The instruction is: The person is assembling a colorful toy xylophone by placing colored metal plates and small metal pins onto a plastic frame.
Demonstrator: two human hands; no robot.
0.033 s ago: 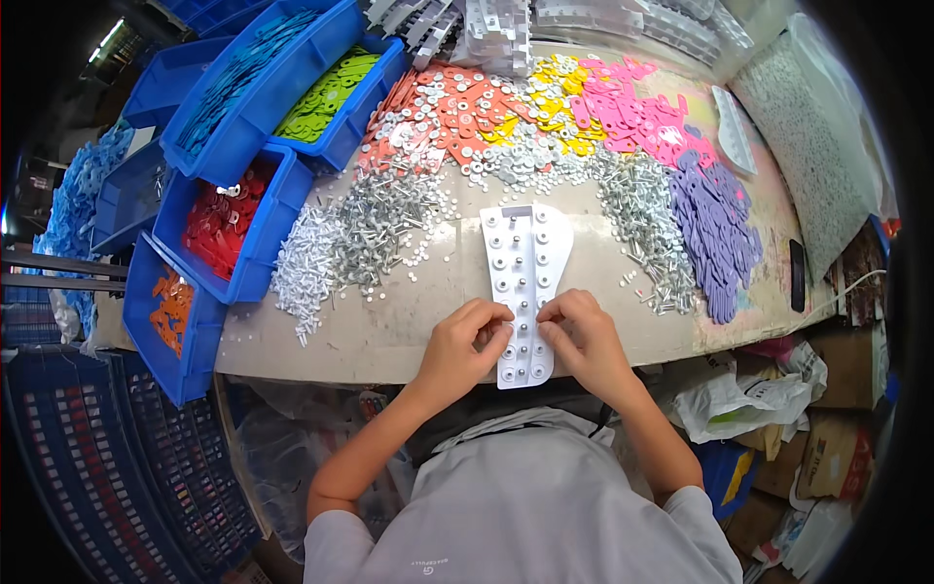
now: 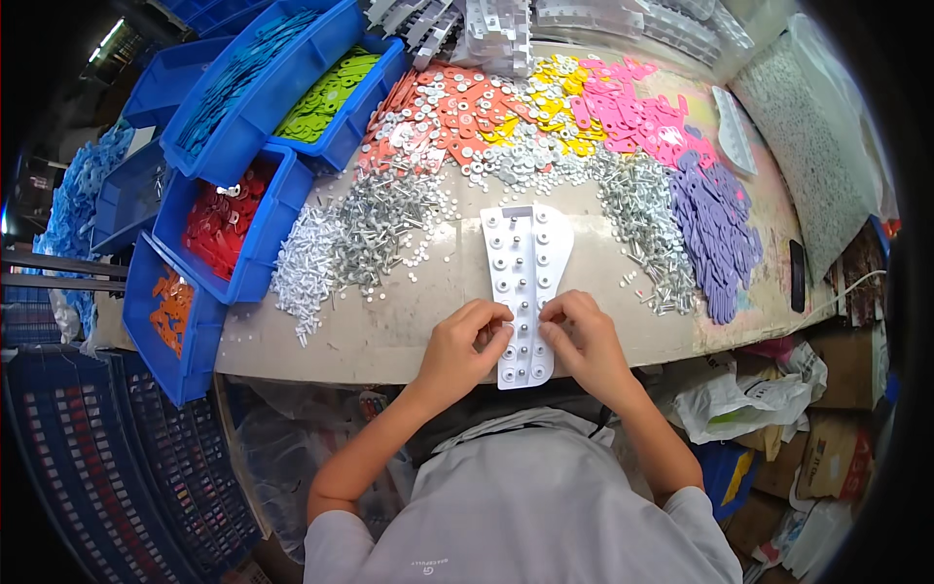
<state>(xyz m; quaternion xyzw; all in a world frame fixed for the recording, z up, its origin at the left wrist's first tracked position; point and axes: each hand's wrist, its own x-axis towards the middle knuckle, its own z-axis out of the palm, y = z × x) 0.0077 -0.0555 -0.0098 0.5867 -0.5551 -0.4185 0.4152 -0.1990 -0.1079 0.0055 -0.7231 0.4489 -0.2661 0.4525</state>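
A long white plastic plate (image 2: pixel 554 248) lies on the table before me, wide at the far end and narrower near the table edge. Metal pins stand in a row down its middle channel, and round white washers line both sides. At its left edge my left hand (image 2: pixel 465 341) is closed, thumb and forefinger meeting over a washer. My right hand (image 2: pixel 587 341) pinches at the right edge, directly across. The fingertips hide whatever small piece either hand may hold.
Silver rivets (image 2: pixel 375 234), white rivets (image 2: pixel 304 263) and more rivets (image 2: pixel 647 219) lie in heaps. Beyond are coral tags (image 2: pixel 467 102), yellow tags (image 2: pixel 559 92), pink tags (image 2: pixel 637 107) and purple tags (image 2: pixel 710 238). Blue bins (image 2: pixel 185 365) stand left; a dark phone (image 2: pixel 798 275) lies right.
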